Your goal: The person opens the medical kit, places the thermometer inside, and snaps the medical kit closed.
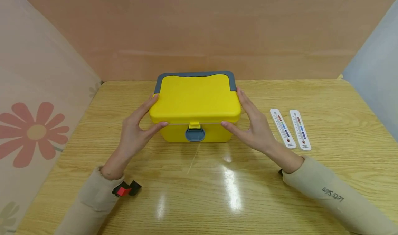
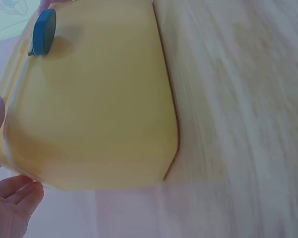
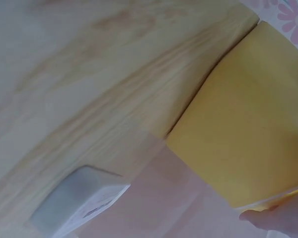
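Observation:
A yellow storage box (image 1: 194,100) with a blue-grey carrying handle (image 1: 196,73) stands on the table, its lid down. The blue-grey front latch (image 1: 195,134) hangs below the lid's yellow catch and sticks out from the front wall in the left wrist view. My left hand (image 1: 133,129) grips the lid's left front corner, thumb at the front seam and fingers along the side. On the opposite corner my right hand (image 1: 256,128) holds the lid the same way. The thumb (image 3: 275,218) lies at the seam in the right wrist view. The box's inside is hidden.
Two white thermometer strips (image 1: 283,128) (image 1: 300,130) lie side by side on the wooden table (image 1: 217,190), right of the box. A brown wall (image 1: 205,27) rises behind the table. The left wall bears a red flower print (image 1: 36,133).

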Available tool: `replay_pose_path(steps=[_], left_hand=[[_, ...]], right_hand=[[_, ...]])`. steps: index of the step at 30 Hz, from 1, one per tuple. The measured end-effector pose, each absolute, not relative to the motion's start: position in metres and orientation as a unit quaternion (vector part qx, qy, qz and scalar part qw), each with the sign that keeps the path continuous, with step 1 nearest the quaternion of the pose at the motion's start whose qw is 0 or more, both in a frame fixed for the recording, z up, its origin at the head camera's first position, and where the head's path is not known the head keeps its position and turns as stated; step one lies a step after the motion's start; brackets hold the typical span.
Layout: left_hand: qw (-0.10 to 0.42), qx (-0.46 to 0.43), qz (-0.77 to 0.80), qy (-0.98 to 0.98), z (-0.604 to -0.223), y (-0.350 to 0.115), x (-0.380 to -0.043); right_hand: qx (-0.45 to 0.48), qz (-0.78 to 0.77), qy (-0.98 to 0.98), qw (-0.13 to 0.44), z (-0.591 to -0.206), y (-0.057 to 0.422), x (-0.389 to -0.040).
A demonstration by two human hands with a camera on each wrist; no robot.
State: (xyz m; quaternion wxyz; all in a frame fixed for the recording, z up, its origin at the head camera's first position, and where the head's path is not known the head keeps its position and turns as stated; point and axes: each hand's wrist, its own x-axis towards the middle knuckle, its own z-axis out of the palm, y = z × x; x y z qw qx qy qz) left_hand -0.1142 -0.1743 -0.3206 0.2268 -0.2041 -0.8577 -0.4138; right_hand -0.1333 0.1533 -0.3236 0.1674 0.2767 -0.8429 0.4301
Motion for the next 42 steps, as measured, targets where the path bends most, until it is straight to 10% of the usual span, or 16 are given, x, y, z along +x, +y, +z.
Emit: replay_pose_path(steps=[42], left_hand=[[0.283,-0.141,-0.528,-0.788,-0.270,-0.154,-0.155]], right_hand=[[0.230,0.616,-0.742,0.132,-0.276,0.151,-0.170]])
